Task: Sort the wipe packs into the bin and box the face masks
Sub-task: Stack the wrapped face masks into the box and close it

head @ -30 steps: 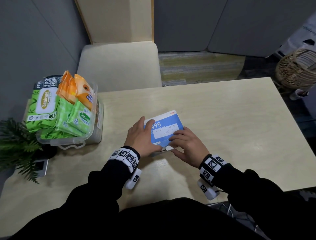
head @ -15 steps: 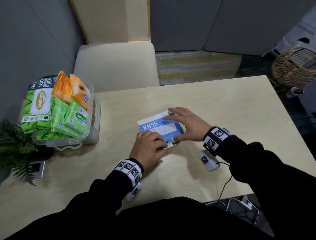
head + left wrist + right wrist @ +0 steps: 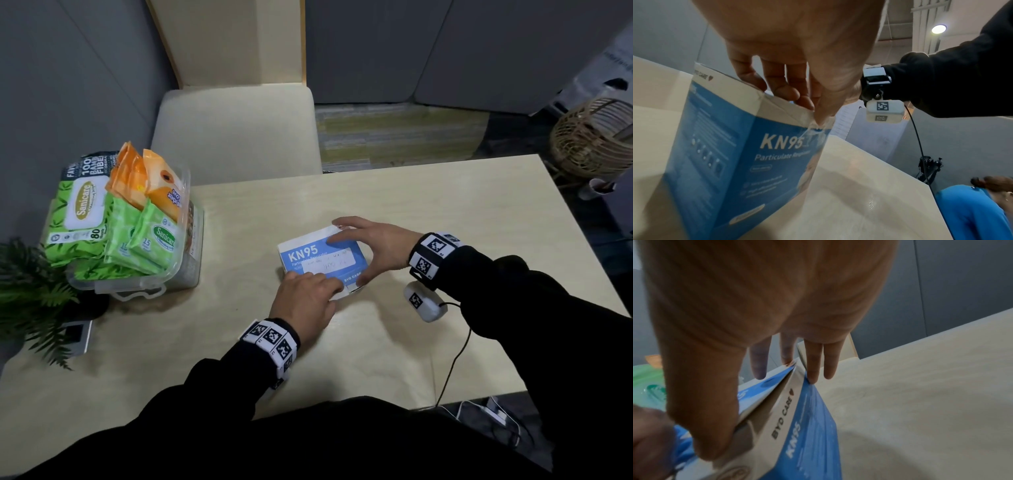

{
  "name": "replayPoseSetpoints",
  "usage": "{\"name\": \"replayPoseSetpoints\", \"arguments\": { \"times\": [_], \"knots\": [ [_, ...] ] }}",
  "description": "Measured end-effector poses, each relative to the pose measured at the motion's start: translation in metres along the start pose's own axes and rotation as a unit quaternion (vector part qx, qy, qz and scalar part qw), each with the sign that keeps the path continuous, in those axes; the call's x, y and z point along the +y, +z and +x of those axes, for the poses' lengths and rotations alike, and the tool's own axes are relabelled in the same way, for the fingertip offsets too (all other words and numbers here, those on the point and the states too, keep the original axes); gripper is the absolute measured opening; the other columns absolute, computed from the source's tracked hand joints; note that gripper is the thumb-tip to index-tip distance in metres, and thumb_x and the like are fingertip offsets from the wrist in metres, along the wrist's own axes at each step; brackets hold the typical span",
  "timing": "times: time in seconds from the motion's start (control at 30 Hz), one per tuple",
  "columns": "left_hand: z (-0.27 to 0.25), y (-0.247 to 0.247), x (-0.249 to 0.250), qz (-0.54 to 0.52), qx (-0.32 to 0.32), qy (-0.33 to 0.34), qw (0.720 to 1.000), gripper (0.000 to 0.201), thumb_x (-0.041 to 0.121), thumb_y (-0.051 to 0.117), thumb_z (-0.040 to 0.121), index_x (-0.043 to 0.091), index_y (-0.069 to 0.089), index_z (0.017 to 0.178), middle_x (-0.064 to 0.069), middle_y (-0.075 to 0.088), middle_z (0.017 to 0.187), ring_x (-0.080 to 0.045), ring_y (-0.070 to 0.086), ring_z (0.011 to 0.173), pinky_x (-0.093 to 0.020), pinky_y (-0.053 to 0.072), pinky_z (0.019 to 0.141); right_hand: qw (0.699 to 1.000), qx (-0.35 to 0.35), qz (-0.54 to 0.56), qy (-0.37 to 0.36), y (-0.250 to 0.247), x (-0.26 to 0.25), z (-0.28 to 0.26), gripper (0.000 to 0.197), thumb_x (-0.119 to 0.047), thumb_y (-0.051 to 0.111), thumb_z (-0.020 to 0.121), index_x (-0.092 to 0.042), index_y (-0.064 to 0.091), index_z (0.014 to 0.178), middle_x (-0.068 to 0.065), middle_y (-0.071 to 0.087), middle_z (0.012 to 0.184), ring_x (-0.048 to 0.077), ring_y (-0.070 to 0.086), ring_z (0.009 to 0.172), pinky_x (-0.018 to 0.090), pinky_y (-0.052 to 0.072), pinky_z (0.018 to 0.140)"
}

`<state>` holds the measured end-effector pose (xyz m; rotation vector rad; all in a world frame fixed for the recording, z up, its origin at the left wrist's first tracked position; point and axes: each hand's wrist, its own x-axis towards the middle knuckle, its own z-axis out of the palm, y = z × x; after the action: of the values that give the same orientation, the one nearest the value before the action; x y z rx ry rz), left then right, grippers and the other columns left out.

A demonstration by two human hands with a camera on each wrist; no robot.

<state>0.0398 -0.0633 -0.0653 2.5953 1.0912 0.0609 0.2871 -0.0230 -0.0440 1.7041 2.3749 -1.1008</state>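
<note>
A blue and white KN95 mask box [image 3: 322,260] lies flat in the middle of the table [image 3: 428,205]. My left hand [image 3: 318,284] presses its fingertips on the box's near top edge; the left wrist view shows these fingertips [image 3: 789,92] on the box [image 3: 764,154]. My right hand [image 3: 363,253] spans the box's right end, thumb at the near corner and fingers over the far corner. In the right wrist view, the right hand [image 3: 764,405] holds down the top flap of the box [image 3: 812,426]. Green and orange wipe packs [image 3: 150,236] stand in the clear bin [image 3: 130,284] at the left.
A potted plant [image 3: 30,294] and a small device [image 3: 77,335] sit at the table's left edge. A cream chair [image 3: 236,130] stands behind the table, a wicker basket [image 3: 592,137] at the far right. A black cable [image 3: 452,359] hangs off the front edge.
The box has turned so its KN95 print reads upright. My right hand went from the near side to the right end; my left hand shifted from the box's left side to its near edge.
</note>
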Motion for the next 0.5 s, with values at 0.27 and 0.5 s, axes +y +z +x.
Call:
{"name": "replayPoseSetpoints", "arguments": {
  "times": [0.27, 0.5],
  "knots": [
    [0.003, -0.003, -0.003, 0.001, -0.011, -0.004, 1.000, 0.020, 0.033, 0.065, 0.078, 0.029, 0.065, 0.098, 0.009, 0.065, 0.089, -0.022, 0.063, 0.086, -0.038, 0.041, 0.080, 0.994, 0.068, -0.078, -0.040, 0.019, -0.001, -0.010, 0.084, -0.049, 0.087, 0.065, -0.035, 0.052, 0.139, -0.001, 0.024, 0.163, 0.023, 0.057, 0.125, 0.036, 0.054, 0.095],
    [0.003, 0.000, 0.000, -0.002, 0.024, 0.003, 1.000, 0.023, 0.023, 0.079, 0.073, 0.026, 0.069, 0.093, 0.005, 0.065, 0.085, -0.025, 0.064, 0.076, -0.035, 0.049, 0.065, 0.983, 0.157, 0.073, -0.065, 0.043, 0.014, -0.027, 0.043, -0.040, 0.091, 0.073, -0.027, 0.067, 0.106, -0.004, 0.032, 0.158, 0.014, 0.061, 0.117, 0.037, 0.051, 0.099]
  ]
}}
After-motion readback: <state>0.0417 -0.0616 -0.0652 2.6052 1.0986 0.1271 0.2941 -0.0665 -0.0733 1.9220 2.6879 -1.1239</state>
